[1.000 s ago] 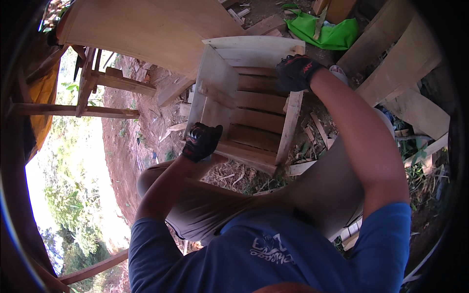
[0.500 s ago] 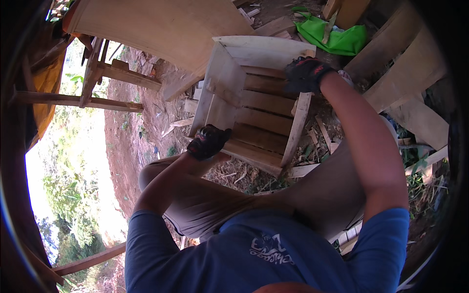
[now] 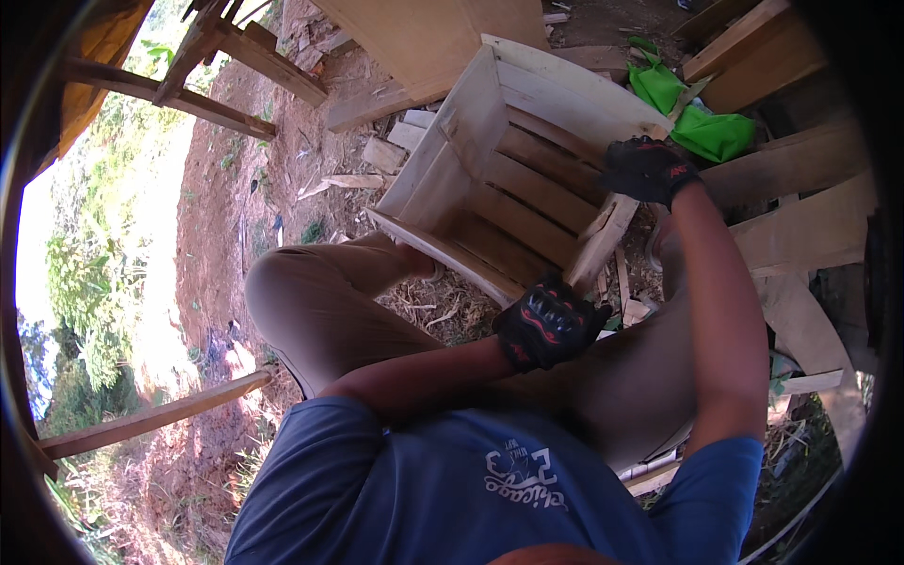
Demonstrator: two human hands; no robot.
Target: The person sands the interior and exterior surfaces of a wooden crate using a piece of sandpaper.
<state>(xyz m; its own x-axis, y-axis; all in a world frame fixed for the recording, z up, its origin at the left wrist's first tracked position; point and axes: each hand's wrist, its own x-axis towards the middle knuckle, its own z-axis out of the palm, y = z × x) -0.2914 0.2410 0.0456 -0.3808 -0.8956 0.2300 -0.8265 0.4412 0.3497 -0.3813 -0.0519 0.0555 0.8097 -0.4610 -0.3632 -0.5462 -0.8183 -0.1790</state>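
A slatted wooden crate (image 3: 443, 247), pale and open-topped, tilts between my knees, its slatted bottom showing inside. My right hand (image 3: 648, 169), in a black glove with red marks, is closed over the crate's right side by the far right corner. At the near right corner is my left hand (image 3: 548, 325), gloved alike, with its back up and its fingers curled against the crate's edge. Its fingertips are partly hidden, and its thumb points right.
A large wooden panel (image 3: 424, 42) lies beyond the crate. Green cloth or plastic (image 3: 711, 132) sits at the far right, near loose boards (image 3: 800, 226). Wood offcuts (image 3: 384, 153) litter the dirt to the left. Timber rails (image 3: 169, 104) stand at the left.
My left hand has gone from the crate's near left corner to its near right corner. The crate has turned and tilted, while my right hand stays on its right side. The view has shifted.
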